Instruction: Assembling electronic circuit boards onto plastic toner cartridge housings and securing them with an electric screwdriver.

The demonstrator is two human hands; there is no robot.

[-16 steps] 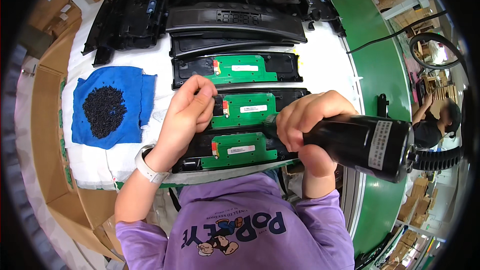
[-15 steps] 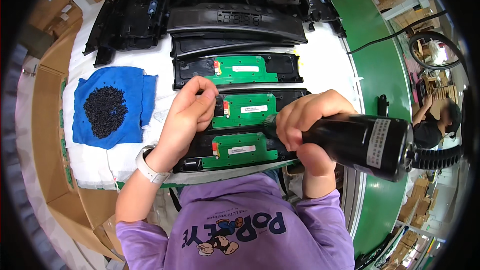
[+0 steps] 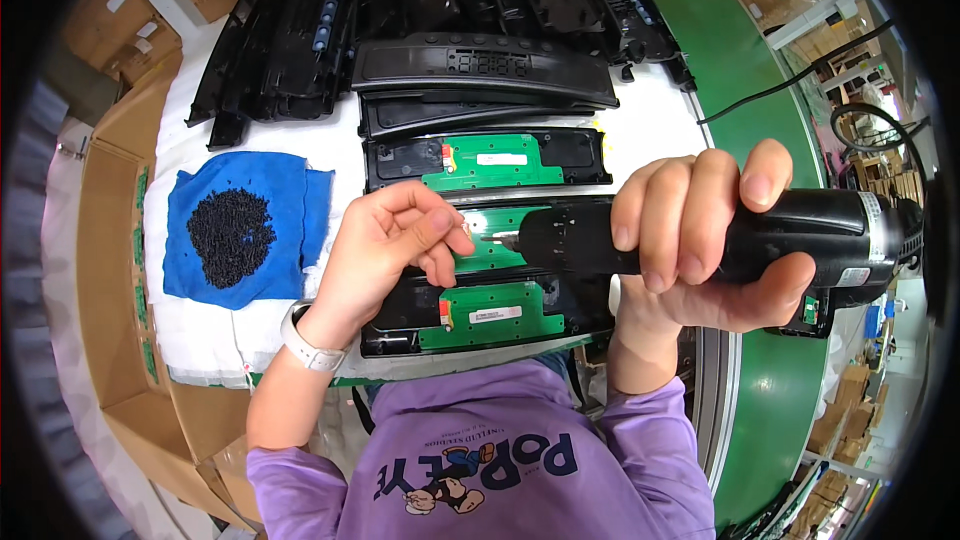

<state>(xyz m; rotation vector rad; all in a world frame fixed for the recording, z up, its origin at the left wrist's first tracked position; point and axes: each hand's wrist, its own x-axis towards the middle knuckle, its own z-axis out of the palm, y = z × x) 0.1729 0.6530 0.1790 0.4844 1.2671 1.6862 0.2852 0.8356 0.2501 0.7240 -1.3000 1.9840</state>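
both hands have lifted off the boards. right hand wraps the black driver (bit level), left hand pinches a tiny screw at its tip.

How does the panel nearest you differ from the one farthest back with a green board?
The nearest panel has its left end hidden under the left hand; the far panel lies fully uncovered. The far panel's green board looks wider. The electric screwdriver, in the right hand, hangs nearer the nearest panel. Both are black with green boards and white labels.
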